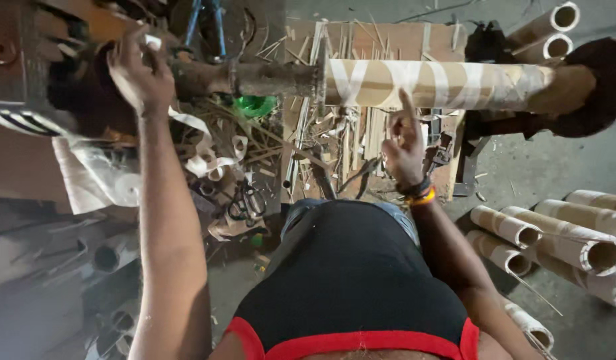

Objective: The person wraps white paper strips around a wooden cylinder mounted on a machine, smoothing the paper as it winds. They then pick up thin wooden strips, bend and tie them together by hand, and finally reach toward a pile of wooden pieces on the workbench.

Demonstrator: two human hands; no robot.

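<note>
Left hand (140,70) gripping the machine's dark shaft (208,77), right hand (404,143) empty, index finger touching patterned cardboard tube (434,85), hollow tubes (554,237) stacked right.

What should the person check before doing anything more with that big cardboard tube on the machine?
1. Cardboard tube seated on the shaft: ok, it lies level along it.
2. Left hand placement: it rests at the dark machine end by the shaft; whether it grips anything, cannot tell.
3. Right hand clear of the tube: not ok, its raised forefinger touches or nearly touches the underside.
4. Far end of the tube held: cannot tell, a dark support covers it.
5. Area under the shaft clear: not ok, strips and offcuts are piled there.
6. Scissors out of the way: ok, lying low on the pile.
</note>
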